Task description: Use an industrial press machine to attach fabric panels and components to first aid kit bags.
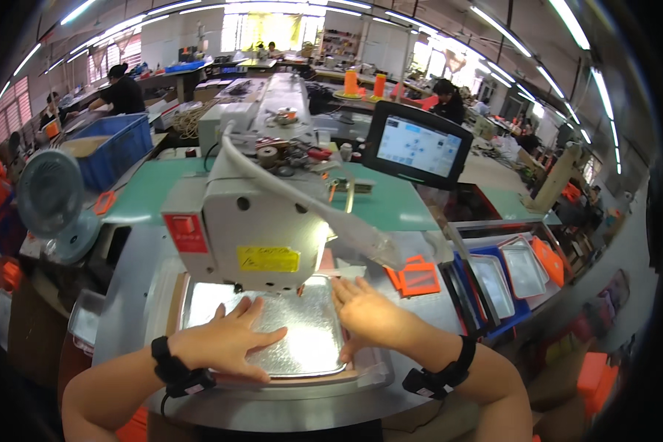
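A shiny silver rectangular panel (302, 342) with rounded corners lies in a pale frame (313, 381) on the metal worktable. The white head of an industrial sewing machine (261, 221) stands over its far part and hides some of it. My left hand (228, 339) rests on the panel's left half, palm down with fingers spread. At the panel's right edge, my right hand (368, 317) lies with its fingers stretched forward and thumb apart. Neither hand grips anything. Black bands with small devices circle both wrists.
Orange frames (418, 278) lie right of the machine. Farther right, a blue tray (519, 272) holds silver panels. A lit touchscreen (418, 147) stands behind. On the left are a fan (51, 193) and a blue crate (118, 147). Other people work in the background.
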Demonstrator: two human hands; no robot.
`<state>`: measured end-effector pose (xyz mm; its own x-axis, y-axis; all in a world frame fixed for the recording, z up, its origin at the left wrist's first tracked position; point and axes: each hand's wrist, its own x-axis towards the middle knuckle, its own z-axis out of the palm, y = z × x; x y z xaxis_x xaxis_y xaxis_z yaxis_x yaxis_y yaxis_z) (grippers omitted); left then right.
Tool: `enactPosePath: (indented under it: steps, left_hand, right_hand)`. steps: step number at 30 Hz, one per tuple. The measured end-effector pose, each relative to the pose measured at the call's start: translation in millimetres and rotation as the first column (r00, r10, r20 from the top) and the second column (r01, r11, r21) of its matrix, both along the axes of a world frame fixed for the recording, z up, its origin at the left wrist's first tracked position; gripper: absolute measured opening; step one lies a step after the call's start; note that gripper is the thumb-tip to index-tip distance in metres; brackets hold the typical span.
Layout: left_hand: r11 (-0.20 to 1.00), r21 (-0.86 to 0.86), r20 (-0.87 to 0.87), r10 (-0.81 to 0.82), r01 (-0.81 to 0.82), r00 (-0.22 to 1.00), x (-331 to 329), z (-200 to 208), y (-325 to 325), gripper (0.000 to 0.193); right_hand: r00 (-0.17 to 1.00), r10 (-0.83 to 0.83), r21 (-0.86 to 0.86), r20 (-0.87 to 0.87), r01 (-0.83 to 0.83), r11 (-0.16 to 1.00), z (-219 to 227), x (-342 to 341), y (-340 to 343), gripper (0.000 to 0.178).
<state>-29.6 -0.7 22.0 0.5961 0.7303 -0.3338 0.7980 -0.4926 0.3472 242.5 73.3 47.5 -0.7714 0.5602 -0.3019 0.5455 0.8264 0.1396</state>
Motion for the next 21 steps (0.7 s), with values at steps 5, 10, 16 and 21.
enactPosePath:
  steps: [5, 10, 16, 21]
  left_hand:
    - [0.999, 0.012, -0.020, -0.031, 0.032, 0.999, 0, 2, 1, 0.090]
    - [1.000, -0.016, -0.033, -0.024, 0.023, 0.999, -2, 6, 2, 0.091]
    - [1.000, -0.008, -0.025, -0.010, 0.010, 1.000, -6, 5, 1, 0.090]
    - [1.000, -0.007, -0.043, 0.000, 0.000, 0.999, -6, 7, -3, 0.090]
  right_hand:
    - [1.000, 0.002, -0.012, -0.003, -0.002, 1.000, 1, 1, 1, 0.119]
    - [0.994, 0.028, 0.017, -0.106, -0.026, 1.000, -14, 3, 3, 0.118]
    - [0.997, 0.041, 0.027, -0.066, -0.039, 0.999, -11, -1, 5, 0.116]
    - [0.994, 0.046, 0.033, -0.103, -0.043, 0.999, -11, -2, 3, 0.117]
